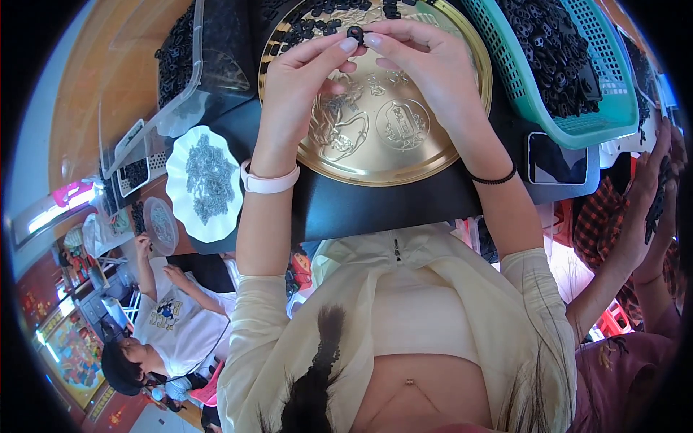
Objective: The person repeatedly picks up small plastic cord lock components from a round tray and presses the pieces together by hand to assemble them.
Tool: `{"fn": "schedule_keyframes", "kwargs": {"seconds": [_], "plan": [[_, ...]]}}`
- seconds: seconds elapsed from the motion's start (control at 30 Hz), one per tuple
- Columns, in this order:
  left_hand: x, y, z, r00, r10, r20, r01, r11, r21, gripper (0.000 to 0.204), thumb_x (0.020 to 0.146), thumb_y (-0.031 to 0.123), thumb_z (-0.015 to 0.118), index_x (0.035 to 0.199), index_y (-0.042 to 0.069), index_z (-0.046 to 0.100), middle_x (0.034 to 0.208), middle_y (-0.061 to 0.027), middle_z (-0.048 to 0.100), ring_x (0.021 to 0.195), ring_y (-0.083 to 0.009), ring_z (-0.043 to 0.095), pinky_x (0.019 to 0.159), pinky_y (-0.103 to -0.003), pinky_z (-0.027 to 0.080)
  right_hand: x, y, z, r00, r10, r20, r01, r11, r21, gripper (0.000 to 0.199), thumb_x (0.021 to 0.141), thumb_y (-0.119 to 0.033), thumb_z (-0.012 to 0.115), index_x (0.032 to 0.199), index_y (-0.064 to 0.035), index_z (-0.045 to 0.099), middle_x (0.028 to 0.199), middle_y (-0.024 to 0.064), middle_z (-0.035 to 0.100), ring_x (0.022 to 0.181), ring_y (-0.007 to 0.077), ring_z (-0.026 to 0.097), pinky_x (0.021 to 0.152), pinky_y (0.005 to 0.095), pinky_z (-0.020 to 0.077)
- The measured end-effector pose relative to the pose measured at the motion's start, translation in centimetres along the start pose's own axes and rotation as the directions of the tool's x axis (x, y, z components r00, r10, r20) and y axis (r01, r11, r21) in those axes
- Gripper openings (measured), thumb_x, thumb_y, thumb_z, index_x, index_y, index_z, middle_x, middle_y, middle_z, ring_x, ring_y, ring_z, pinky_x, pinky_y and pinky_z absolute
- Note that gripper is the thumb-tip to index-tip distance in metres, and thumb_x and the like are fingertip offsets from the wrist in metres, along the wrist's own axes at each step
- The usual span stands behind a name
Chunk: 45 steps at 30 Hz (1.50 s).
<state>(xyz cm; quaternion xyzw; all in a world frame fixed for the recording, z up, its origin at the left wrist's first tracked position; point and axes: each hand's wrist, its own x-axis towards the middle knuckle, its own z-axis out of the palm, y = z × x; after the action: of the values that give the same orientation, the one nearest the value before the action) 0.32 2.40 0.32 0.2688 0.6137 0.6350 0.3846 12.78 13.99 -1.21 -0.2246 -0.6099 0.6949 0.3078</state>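
Over the far part of a round gold tray (382,172), both hands meet at a small black plastic piece (355,33) with a reddish spot on it. My left hand (310,63) pinches it between thumb and fingers from the left. From the right, my right hand (426,56) grips the same piece, its thumb tip close to the left one. Several similar black pieces (307,29) lie along the tray's far side. What the fingertips cover of the held piece is hidden.
Left of the tray, a white scalloped dish (173,184) holds small metallic pieces. A clear plastic box (196,54) has black parts in it. On the right are a green basket (574,133) of black parts and a phone (557,159). Other people sit at both sides.
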Motion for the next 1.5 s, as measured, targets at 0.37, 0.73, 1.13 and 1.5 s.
{"fn": "schedule_keyframes", "kwargs": {"seconds": [0.37, 0.73, 1.13, 1.5], "plan": [[-1.0, 0.9, 0.4, 0.996, 0.035, 0.079, -0.015, 0.97, -0.244, 0.025, 0.088, 0.015, 0.06, 0.108, 0.0, 0.062, 0.095, -0.0114, 0.067, 0.086, -0.0164, 0.066, 0.06, -0.022, 0.054, -0.1, -0.8, 0.6, 0.959, 0.141, 0.248, -0.242, 0.861, 0.448, 0.024, 0.086, -0.019, 0.064, 0.106, -0.0052, 0.066, 0.099, 0.0043, 0.065, 0.085, 0.0099, 0.062, 0.077, 0.0224, 0.0503], [-1.2, 1.3, 1.2, 0.992, 0.096, -0.08, -0.096, 0.995, 0.004, 0.026, 0.086, 0.016, 0.064, 0.106, 0.0, 0.063, 0.089, -0.0105, 0.068, 0.08, -0.0141, 0.066, 0.059, -0.021, 0.052, -0.4, -0.4, 0.8, 0.993, 0.109, 0.053, -0.12, 0.946, 0.302, 0.026, 0.085, -0.018, 0.065, 0.108, -0.0051, 0.065, 0.097, 0.0034, 0.067, 0.083, 0.0091, 0.061, 0.074, 0.022, 0.0501], [-1.6, 1.0, 0.6, 0.992, 0.106, 0.065, -0.095, 0.984, -0.153, 0.021, 0.088, 0.011, 0.06, 0.104, -0.002, 0.065, 0.088, -0.0102, 0.068, 0.079, -0.014, 0.066, 0.064, -0.023, 0.055, -0.1, -0.1, 0.5, 0.881, 0.084, 0.466, -0.351, 0.775, 0.525, 0.037, 0.091, -0.018, 0.055, 0.125, -0.0035, 0.052, 0.094, 0.0035, 0.06, 0.091, 0.0153, 0.059, 0.087, 0.0371, 0.0518], [-2.2, 2.2, 1.1, 0.988, 0.119, 0.104, -0.11, 0.99, -0.085, 0.021, 0.088, 0.011, 0.06, 0.104, -0.002, 0.065, 0.088, -0.0103, 0.068, 0.081, -0.0146, 0.066, 0.067, -0.023, 0.055, -0.6, -1.4, 0.7, 0.887, 0.078, 0.455, -0.315, 0.822, 0.474, 0.034, 0.092, -0.02, 0.054, 0.121, -0.0026, 0.055, 0.091, 0.0031, 0.059, 0.088, 0.0141, 0.059, 0.085, 0.0363, 0.0525]]}}
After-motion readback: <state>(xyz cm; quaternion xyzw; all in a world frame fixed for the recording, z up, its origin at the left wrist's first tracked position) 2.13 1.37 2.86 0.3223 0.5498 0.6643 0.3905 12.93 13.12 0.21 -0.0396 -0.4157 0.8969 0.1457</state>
